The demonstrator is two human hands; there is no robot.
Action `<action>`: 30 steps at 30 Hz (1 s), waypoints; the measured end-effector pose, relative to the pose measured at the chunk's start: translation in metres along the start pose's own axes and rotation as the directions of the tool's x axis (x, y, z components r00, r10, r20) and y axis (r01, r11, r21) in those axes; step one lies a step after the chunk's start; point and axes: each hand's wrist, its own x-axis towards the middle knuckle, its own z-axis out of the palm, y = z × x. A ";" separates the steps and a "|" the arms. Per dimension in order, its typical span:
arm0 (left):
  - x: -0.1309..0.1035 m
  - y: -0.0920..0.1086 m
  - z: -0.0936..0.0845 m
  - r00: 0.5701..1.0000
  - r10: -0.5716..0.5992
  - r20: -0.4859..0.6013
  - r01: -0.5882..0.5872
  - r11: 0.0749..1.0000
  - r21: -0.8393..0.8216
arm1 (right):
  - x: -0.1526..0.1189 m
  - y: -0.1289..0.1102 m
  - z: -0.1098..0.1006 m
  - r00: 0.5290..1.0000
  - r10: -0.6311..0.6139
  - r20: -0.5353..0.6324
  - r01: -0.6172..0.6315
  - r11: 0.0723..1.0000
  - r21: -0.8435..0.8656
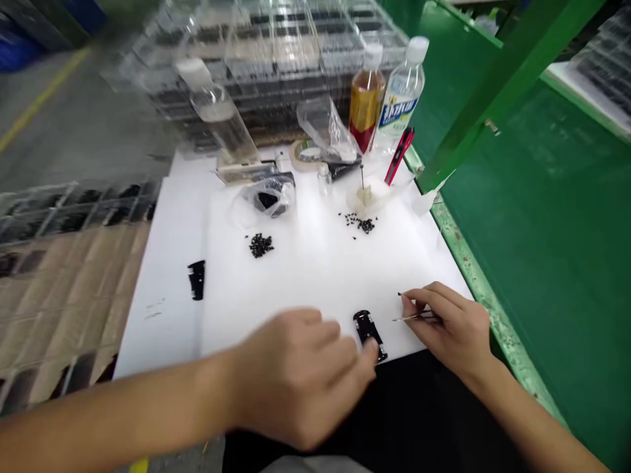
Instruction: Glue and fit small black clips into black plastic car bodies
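Observation:
My left hand (305, 374), blurred, is closed with its fingers curled. Its foremost digit overlaps the lower end of a small black plate (365, 326) lying on the white work surface; whether it presses on it, and what the curled fingers hold, if anything, is hidden. On the right, my right hand (451, 325) is closed around metal tweezers (408, 318), whose tip points left toward the plate. A tiny black piece (399, 294) shows at my right fingertips. Farther back lie two piles of tiny black parts, a left pile (260, 245) and a right pile (365, 225).
Another black plate (196, 280) lies at left. Behind are a plastic bag (276, 197), tape roll (303, 156), red utility knife (399, 156) and bottles (365, 108). Stacked clear trays (276, 59) stand beyond. A green post (493, 98) rises at right.

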 end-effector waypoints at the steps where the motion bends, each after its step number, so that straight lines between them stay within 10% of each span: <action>1: -0.007 0.017 0.014 0.999 0.006 0.046 -0.005 1.000 -0.027 | 0.001 -0.004 -0.002 1.000 0.016 0.011 -0.016 1.000 -0.012; 8: -0.024 0.035 0.073 0.996 -0.058 0.069 0.057 0.998 0.009 | 0.001 -0.064 0.000 0.985 0.171 0.028 -0.171 0.985 -0.006; 15: -0.027 0.037 0.070 0.988 -0.152 0.034 0.156 0.978 -0.142 | -0.007 -0.105 0.027 0.939 0.342 -0.040 -0.339 0.939 0.056; 30: -0.032 0.037 0.067 0.976 -0.192 0.101 0.211 0.946 -0.246 | -0.011 -0.111 0.029 0.927 0.374 -0.027 -0.374 0.927 0.012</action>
